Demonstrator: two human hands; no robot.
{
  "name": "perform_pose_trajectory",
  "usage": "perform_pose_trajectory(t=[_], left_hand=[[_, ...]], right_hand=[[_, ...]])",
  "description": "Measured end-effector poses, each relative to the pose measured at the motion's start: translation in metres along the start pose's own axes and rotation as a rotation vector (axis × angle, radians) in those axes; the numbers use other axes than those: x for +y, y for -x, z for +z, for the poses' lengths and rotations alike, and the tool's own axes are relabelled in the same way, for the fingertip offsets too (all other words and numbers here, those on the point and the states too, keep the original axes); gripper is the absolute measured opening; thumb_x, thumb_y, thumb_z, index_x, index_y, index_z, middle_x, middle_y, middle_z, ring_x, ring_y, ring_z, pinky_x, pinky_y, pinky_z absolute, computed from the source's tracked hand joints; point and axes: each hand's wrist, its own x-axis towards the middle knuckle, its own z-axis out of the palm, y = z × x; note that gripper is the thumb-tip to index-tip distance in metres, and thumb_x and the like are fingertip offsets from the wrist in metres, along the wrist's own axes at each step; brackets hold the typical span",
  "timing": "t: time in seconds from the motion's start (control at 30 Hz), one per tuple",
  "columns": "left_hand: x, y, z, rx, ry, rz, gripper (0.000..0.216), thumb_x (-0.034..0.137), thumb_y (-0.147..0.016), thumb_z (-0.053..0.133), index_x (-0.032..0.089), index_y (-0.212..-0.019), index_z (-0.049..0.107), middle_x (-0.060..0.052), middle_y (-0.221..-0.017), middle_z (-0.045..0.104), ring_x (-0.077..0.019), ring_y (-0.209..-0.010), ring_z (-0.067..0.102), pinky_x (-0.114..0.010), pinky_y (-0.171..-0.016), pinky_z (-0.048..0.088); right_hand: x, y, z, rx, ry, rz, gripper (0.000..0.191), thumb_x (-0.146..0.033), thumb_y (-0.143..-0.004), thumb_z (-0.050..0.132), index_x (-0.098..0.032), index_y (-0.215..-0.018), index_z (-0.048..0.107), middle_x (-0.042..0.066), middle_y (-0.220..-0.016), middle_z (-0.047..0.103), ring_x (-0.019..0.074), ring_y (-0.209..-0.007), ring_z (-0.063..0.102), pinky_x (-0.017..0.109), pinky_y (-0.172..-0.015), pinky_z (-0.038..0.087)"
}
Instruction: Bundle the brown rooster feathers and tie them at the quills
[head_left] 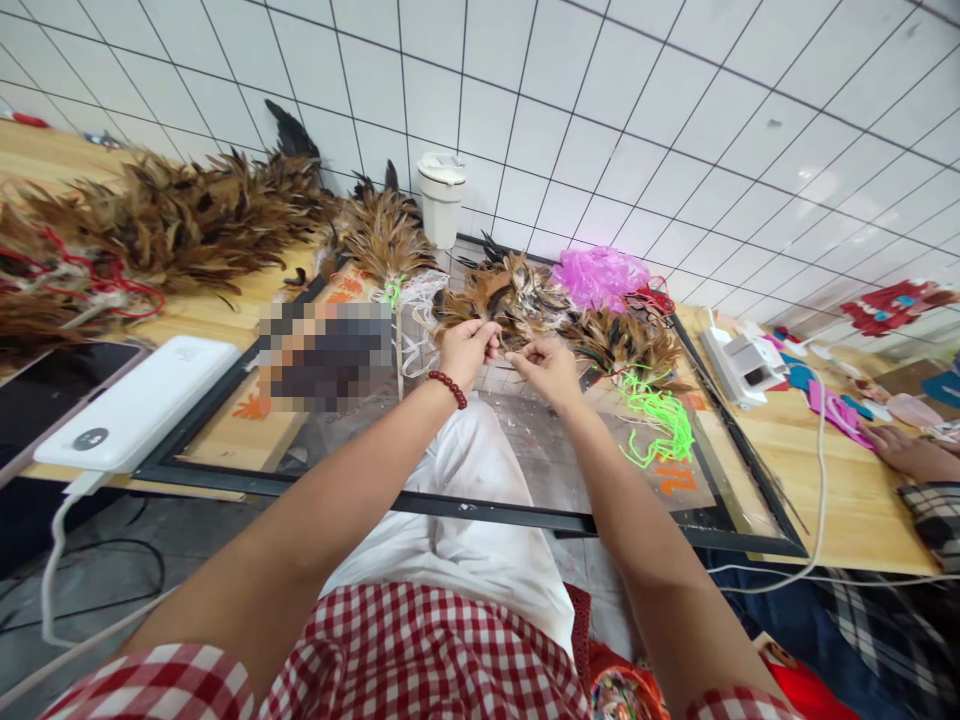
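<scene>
My left hand (469,352), with a dark red bead bracelet (448,388) on its wrist, is closed in a pinch above the glass panel (495,480). To its right my right hand (547,370) also pinches, thumb against fingertips, a small gap away. Whatever lies between the fingers is too small to make out. Just beyond both hands is a pile of brown feathers (517,290). Beside my right hand lie more feathers (626,340) with bright green strings (660,415). On the left a feather bunch (386,235) stands near white strings (420,320).
A white lidded cup (442,200) and a purple plastic bundle (600,278) sit by the tiled wall. Leftward are a large feather heap (202,210), a white power bank (142,400) and a phone (60,400). Rightward are a power strip (739,365) and another person's hand (911,455).
</scene>
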Motion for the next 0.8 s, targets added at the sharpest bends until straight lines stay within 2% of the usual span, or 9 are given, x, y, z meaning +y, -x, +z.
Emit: perform_pose_trajectory(t=[0.13, 0.27, 0.43, 0.6, 0.7, 0.8], left_hand=[[-0.001, 0.000, 0.000, 0.003, -0.017, 0.006, 0.011, 0.016, -0.079, 0.055, 0.011, -0.072, 0.063, 0.002, -0.061, 0.058, -0.0033, -0.041, 0.047, -0.017, -0.038, 0.030], [-0.005, -0.004, -0.001, 0.005, -0.097, 0.057, 0.011, 0.019, -0.078, 0.057, 0.012, -0.072, 0.064, -0.002, -0.073, 0.066, -0.0042, -0.043, 0.049, -0.018, -0.039, 0.030], [-0.013, -0.007, -0.005, -0.084, -0.384, 0.140, 0.018, 0.026, -0.080, 0.056, 0.013, -0.075, 0.067, 0.000, -0.052, 0.059, -0.0093, -0.043, 0.050, -0.020, -0.043, 0.031], [-0.015, -0.002, -0.007, -0.242, -0.684, 0.254, 0.024, 0.024, -0.081, 0.052, 0.016, -0.061, 0.062, 0.003, -0.042, 0.052, -0.0104, -0.041, 0.044, -0.022, -0.048, 0.032], [-0.015, 0.001, -0.007, -0.286, -0.726, 0.312, 0.027, 0.021, -0.079, 0.054, 0.017, -0.052, 0.056, 0.003, -0.041, 0.048, -0.0104, -0.043, 0.042, -0.022, -0.049, 0.030], [-0.017, -0.001, -0.008, -0.257, -0.640, 0.286, 0.027, 0.017, -0.073, 0.061, 0.018, -0.046, 0.053, 0.003, -0.042, 0.046, -0.0100, -0.045, 0.041, -0.021, -0.048, 0.028]], right_hand=[[-0.005, 0.002, 0.004, -0.046, 0.170, -0.103, 0.014, -0.029, -0.078, 0.057, -0.019, -0.073, 0.066, 0.004, -0.079, 0.062, 0.0186, -0.078, 0.055, 0.030, -0.072, 0.040], [-0.008, 0.001, -0.003, -0.035, 0.300, -0.191, 0.018, -0.019, -0.086, 0.044, -0.018, -0.086, 0.061, 0.007, -0.086, 0.064, 0.0206, -0.083, 0.055, 0.031, -0.075, 0.035], [-0.018, 0.006, -0.010, -0.058, 0.555, -0.352, 0.019, -0.021, -0.091, 0.041, -0.019, -0.092, 0.059, 0.008, -0.089, 0.066, 0.0224, -0.087, 0.053, 0.034, -0.077, 0.028], [-0.016, 0.007, -0.009, -0.021, 0.633, -0.409, 0.020, -0.022, -0.092, 0.041, -0.017, -0.090, 0.060, 0.010, -0.089, 0.066, 0.0238, -0.090, 0.052, 0.035, -0.078, 0.026], [-0.013, 0.006, -0.008, 0.011, 0.633, -0.405, 0.022, -0.024, -0.092, 0.040, -0.017, -0.087, 0.061, 0.011, -0.087, 0.065, 0.0247, -0.090, 0.051, 0.036, -0.078, 0.026], [-0.012, 0.005, -0.009, 0.020, 0.606, -0.351, 0.021, -0.023, -0.091, 0.042, -0.016, -0.091, 0.062, 0.012, -0.091, 0.065, 0.0253, -0.093, 0.051, 0.036, -0.080, 0.027]])
